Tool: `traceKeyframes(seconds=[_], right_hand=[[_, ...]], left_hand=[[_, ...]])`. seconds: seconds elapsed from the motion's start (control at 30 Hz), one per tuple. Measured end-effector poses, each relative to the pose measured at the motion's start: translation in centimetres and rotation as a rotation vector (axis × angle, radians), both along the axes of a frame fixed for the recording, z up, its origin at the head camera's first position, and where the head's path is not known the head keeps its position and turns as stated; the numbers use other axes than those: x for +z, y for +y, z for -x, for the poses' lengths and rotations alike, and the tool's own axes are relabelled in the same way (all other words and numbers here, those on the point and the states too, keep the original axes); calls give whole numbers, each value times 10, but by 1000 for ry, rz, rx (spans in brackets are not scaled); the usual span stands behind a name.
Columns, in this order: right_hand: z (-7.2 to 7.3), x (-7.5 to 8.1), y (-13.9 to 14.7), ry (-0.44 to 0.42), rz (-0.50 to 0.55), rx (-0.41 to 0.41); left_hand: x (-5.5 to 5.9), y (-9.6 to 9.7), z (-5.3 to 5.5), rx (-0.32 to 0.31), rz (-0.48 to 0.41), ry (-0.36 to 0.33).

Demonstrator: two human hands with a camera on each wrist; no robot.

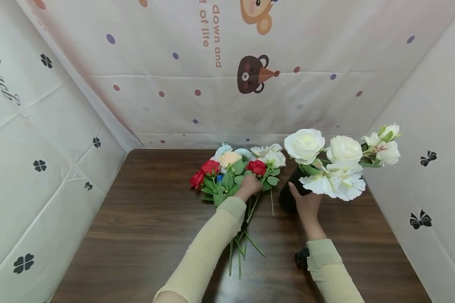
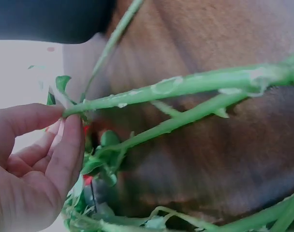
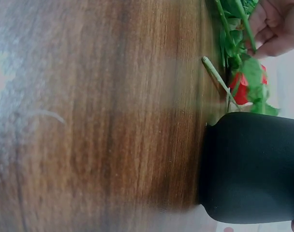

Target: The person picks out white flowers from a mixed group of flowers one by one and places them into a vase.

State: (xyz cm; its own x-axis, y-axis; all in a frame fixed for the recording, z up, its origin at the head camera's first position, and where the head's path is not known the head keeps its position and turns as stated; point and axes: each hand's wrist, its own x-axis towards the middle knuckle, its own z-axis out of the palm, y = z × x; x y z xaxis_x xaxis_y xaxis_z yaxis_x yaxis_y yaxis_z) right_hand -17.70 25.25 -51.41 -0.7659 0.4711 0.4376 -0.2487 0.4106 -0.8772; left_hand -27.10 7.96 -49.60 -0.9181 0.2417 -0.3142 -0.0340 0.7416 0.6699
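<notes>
In the head view my left hand (image 1: 250,187) is down in a pile of artificial flowers (image 1: 227,181). Its thumb and fingers pinch a green flower stem (image 2: 132,96), seen close up in the left wrist view; which bloom it belongs to I cannot tell. My right hand (image 1: 308,206) holds the side of a black vase (image 1: 288,198), upright on the table. Several white flowers (image 1: 305,146) stand in the vase and lean right, covering its mouth. The right wrist view shows the vase's lower part (image 3: 253,169) on the wood.
Red roses (image 1: 210,167), a cream bloom (image 1: 230,158) and pale white blooms (image 1: 274,159) lie in the pile. Their bare stems (image 1: 239,261) reach toward the front of the brown table (image 1: 136,227). Printed cloth walls (image 1: 155,113) enclose the back and both sides.
</notes>
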Motion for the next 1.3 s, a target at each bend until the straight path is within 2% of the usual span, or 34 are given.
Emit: traceKeyframes(seconds=[0.17, 0.27, 0.4, 0.63, 0.73, 0.93, 1.13, 1.23, 1.3], right_hand=[[0, 1, 1, -14, 2, -1], [0, 2, 2, 0, 2, -7], [0, 3, 3, 17, -6, -13], [-2, 5, 2, 27, -25, -4], [-2, 5, 2, 33, -30, -11], [-2, 3, 5, 41, -47, -23], [-2, 2, 5, 57, -43, -7], [-2, 2, 4, 50, -45, -15], [-2, 2, 3, 45, -43, -24]], left_hand=[[14, -7, -4, 44, -111, -5], [25, -10, -8, 89, -249, -38], [40, -15, -13, 96, -375, -48], [65, -26, -19, 114, -493, -55], [76, -29, -24, 123, -506, 8], [95, -35, -36, 93, -542, 209], [105, -39, -50, 47, -569, 388], [109, -40, -59, 32, -612, 471], [114, -40, -67, 16, -638, 550]])
